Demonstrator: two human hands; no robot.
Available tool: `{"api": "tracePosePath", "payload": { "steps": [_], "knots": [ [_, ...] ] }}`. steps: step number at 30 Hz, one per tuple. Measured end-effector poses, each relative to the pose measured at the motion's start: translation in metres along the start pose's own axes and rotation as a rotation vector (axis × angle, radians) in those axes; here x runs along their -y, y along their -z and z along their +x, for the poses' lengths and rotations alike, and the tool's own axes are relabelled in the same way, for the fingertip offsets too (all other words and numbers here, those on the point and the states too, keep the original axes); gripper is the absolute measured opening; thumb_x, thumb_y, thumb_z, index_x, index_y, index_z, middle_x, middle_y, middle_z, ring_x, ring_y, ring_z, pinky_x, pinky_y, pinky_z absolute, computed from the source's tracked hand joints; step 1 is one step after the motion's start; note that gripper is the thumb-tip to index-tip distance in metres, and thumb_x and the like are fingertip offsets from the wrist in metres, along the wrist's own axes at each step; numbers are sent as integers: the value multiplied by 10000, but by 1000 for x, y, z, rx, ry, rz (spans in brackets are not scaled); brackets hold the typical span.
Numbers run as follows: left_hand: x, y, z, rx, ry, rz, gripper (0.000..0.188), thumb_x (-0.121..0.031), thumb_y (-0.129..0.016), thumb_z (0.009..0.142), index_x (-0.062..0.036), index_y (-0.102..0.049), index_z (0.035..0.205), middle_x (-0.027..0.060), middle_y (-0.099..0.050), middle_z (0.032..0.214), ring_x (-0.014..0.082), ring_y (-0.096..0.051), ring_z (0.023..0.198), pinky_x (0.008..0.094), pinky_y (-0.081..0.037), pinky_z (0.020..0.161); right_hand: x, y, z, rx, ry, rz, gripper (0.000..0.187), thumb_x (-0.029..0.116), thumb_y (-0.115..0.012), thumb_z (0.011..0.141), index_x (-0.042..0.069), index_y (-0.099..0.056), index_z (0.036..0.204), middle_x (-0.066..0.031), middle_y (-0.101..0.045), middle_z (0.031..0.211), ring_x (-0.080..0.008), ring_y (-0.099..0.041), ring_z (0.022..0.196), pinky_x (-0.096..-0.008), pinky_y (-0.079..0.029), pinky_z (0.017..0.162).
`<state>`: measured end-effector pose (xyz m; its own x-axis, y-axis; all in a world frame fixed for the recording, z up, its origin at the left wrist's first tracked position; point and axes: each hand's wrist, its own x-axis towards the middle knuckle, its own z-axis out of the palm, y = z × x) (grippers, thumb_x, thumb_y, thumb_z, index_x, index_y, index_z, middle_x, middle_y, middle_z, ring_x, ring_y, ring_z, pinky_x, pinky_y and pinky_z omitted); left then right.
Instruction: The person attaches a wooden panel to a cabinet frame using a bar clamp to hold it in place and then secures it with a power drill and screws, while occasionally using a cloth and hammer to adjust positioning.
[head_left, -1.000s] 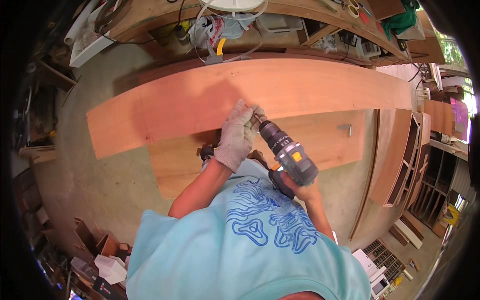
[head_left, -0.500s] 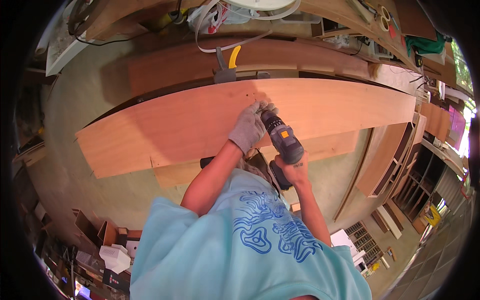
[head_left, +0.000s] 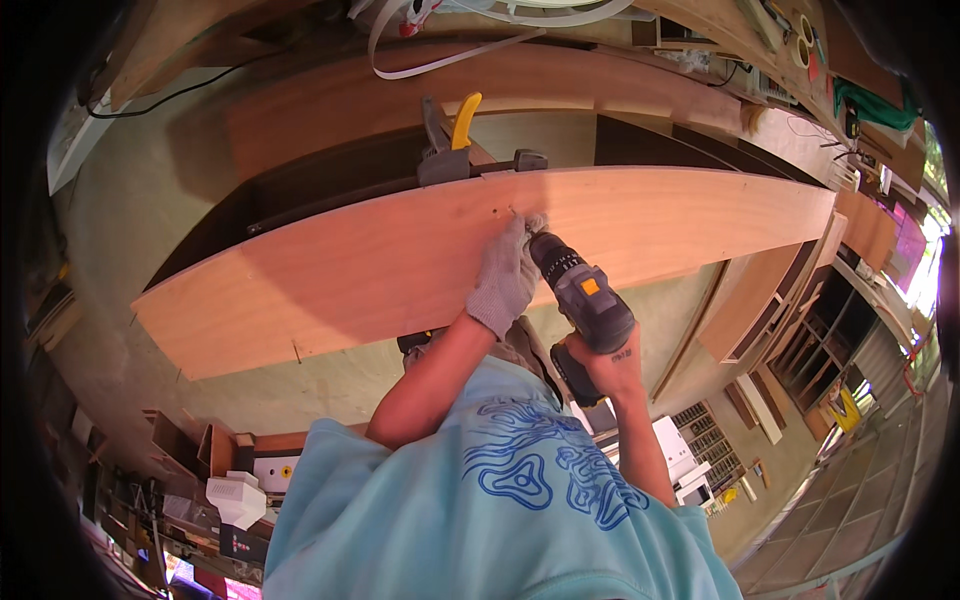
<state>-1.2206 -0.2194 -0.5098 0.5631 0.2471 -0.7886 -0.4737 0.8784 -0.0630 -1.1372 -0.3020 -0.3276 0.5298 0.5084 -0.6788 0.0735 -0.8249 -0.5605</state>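
My right hand, bare, is wrapped around the grip of a dark grey cordless drill with an orange patch on top. The drill's front end points up and to the left, toward the face of a long pale wooden board. In a grey knit glove, my left hand is closed beside the drill's tip, fingertips at the board; anything pinched there is too small to make out. Small dark holes show just left of the fingertips. At the board's far edge sits a clamp with a yellow handle.
Dark panels stand behind the board. A white strip curls at the far side, near a bench with tape rolls. Wooden panels lean at the right. A white machine is at lower left.
The drill and my right hand sit slightly lower and further right in the picture. The view has shifted, showing more of the dark panels behind the board. My left hand stays by the drill's tip.
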Motion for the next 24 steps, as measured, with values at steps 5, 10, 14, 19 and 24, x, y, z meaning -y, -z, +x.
{"api": "tracePosePath", "payload": {
  "steps": [5, 10, 14, 19, 24],
  "knots": [
    [-2, -10, -5, 8, -17, 20, 304, -354, -518, 1085, -67, -594, 1020, 81, -628, 1185, 245, -585, 1168, 383, -430, 1134, 17, 9, 8, 45, -14, -70, 211, 70, -747, 726, -26, -648, 886, -118, -658, 696, -158, -583, 606, -347, -520, 623],
    [-3, -4, -2, -61, 71, 4, 335, -418, -529, 1072, -91, -594, 1049, 110, -539, 1382, 273, -466, 1365, 468, -457, 1103, 20, 10, 10, 90, 47, -105, 369, 58, -744, 729, -11, -657, 1081, -159, -706, 802, -268, -702, 705, -359, -546, 689],
    [-7, -6, -4, -39, 64, 40, 329, -428, -548, 1062, -105, -605, 1041, 114, -494, 1457, 273, -403, 1429, 522, -473, 1076, 15, 10, 13, 114, 22, -109, 415, 69, -751, 726, -6, -650, 1122, -172, -709, 819, -327, -720, 735, -369, -553, 696],
    [-6, -7, -6, -54, 83, 41, 309, -407, -572, 1054, -101, -611, 1031, 125, -483, 1487, 290, -392, 1443, 548, -465, 1090, 17, 11, 12, 109, -5, -120, 427, 74, -756, 718, -6, -648, 1123, -175, -703, 795, -326, -712, 699, -366, -549, 678],
    [-10, -7, -1, -85, 115, 17, 299, -398, -592, 1043, -101, -612, 1021, 130, -525, 1439, 297, -400, 1436, 567, -485, 1067, 22, 7, 18, 106, -17, -115, 438, 69, -750, 718, -8, -646, 1136, -183, -702, 795, -329, -718, 704, -361, -548, 674]
  ]
}}
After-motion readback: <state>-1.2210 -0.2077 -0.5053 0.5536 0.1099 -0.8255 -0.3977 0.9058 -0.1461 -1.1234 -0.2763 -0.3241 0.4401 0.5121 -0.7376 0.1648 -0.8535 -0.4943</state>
